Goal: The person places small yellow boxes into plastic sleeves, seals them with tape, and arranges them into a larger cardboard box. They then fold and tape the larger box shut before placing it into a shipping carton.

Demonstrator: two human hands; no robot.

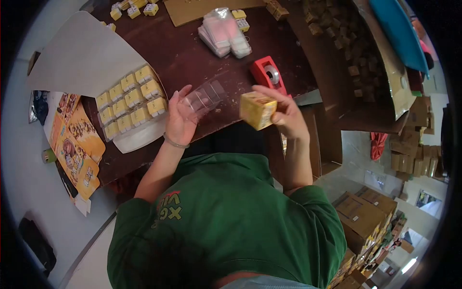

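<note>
My left hand (180, 119) is closed on the edge of a clear plastic tray (210, 98) with small compartments, tilted over the table edge. My right hand (291, 119) grips a small yellow box (258, 110) between thumb and fingers, to the right of the tray and apart from it. Beyond my right hand stands a red tape dispenser (262, 65) with a roll in it. To the left of my left hand, an open white carton (96, 53) has rows of small yellow-and-white packs (134, 98) in it.
A stack of pink and clear plastic sleeves (224, 33) lies on the dark red table (187, 62). Loose yellow-and-white packs (134, 12) sit at the back. Orange printed cardboard (77, 144) is at the left. A large carton (337, 108) at the right holds many small brown pieces (353, 71).
</note>
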